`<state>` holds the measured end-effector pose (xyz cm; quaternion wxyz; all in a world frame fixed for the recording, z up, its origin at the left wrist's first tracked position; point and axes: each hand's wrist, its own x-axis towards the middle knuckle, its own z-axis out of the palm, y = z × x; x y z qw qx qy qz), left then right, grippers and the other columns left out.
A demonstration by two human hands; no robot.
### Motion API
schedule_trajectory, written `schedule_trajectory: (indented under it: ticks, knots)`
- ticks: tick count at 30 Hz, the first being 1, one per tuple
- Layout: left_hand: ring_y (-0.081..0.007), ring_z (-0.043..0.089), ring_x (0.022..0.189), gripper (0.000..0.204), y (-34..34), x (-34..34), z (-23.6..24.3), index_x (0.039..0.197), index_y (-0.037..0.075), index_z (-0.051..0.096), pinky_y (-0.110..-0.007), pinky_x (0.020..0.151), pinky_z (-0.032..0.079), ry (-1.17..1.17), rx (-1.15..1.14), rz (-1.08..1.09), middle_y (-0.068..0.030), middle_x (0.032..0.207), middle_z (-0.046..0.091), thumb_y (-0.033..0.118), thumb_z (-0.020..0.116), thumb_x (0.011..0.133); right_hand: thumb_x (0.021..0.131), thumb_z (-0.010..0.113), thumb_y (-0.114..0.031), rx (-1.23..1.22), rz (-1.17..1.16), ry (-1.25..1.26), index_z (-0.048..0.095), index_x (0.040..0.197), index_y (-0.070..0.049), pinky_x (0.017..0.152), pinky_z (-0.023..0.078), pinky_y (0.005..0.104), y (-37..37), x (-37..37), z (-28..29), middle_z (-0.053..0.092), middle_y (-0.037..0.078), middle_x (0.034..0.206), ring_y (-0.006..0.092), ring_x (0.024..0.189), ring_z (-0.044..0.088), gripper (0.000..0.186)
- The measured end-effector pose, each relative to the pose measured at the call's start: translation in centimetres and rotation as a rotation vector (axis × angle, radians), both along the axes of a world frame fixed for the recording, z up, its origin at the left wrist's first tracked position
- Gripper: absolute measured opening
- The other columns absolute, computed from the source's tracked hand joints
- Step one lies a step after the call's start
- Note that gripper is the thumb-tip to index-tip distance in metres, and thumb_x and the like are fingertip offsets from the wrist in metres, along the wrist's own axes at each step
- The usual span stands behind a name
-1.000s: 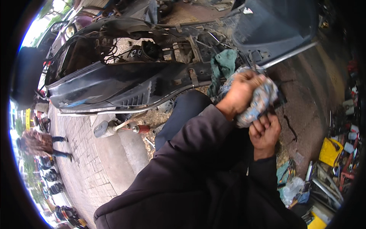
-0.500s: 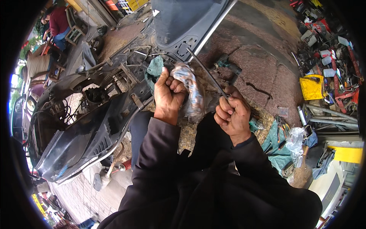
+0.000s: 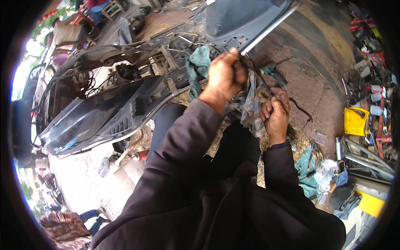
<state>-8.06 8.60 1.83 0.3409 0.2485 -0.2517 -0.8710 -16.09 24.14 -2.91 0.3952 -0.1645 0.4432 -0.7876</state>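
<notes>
My left hand is closed at the upper end of a patterned, grimy cloth; the cloth seems gripped in it, though my fingers partly hide this. My right hand is closed on a thin dark rod that runs up behind the cloth. A green rag lies just left of my left hand, on the stripped black scooter body. Beyond my hands rises a dark plastic panel with a silver edge.
Piled tools and a yellow container line the right side. A green cloth with tools lies near my right elbow. A red can stands by my left knee. People sit by wooden chairs at top left; another person is at lower left.
Since half a second ago, my left hand has moved up and right over the cloth, its back now toward me. My right hand still grips the rod. The whole view has also shifted.
</notes>
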Motion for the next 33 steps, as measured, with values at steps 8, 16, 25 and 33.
schedule_trajectory:
  ticks: [8,16,25,33]
  knots:
    - [-0.043,0.033,0.136,0.07,-2.3,3.3,-0.6,0.13,-0.011,0.047,-0.052,0.112,0.03,0.557,0.221,-0.206,-0.0298,0.143,0.038,0.048,0.05,0.093,0.093,0.055,-0.003,-0.031,-0.089,0.657,0.061,0.093,-0.001,0.05,0.043,0.0242,-1.1,-1.8,4.6,0.056,0.001,0.071,0.0068,0.058,0.052,0.006]
    - [-0.0377,0.046,0.124,0.086,-1.9,4.6,-0.6,0.13,-0.01,0.047,-0.049,0.106,0.035,0.561,0.263,-0.223,-0.0242,0.132,0.05,0.066,0.041,0.09,0.074,0.067,0.005,-0.007,-0.05,1.421,0.069,0.089,0.002,0.061,0.051,0.0309,-7.6,-0.1,8.2,0.064,0.013,0.082,0.0234,0.068,0.064,0.015]
    - [-0.0286,0.054,0.112,0.075,-2.2,6.4,-1.2,0.119,-0.008,0.055,-0.045,0.103,0.04,0.505,0.274,-0.222,-0.0159,0.115,0.06,0.06,0.039,0.094,0.072,0.067,0.0,0.109,0.232,1.583,0.069,0.085,-0.001,0.061,0.05,0.0351,-11.1,0.3,8.6,0.06,0.01,0.077,0.0243,0.066,0.06,0.014]
    - [-0.0102,0.054,0.064,0.013,-3.5,7.4,-2.9,0.104,-0.001,0.061,-0.019,0.049,0.041,0.185,-0.088,-0.027,-0.0084,0.085,0.065,0.006,0.057,0.094,0.08,0.064,-0.004,0.228,0.238,1.251,0.066,0.086,0.002,0.066,0.049,0.029,-13.6,0.9,7.8,0.064,0.008,0.077,0.0166,0.069,0.06,0.009]
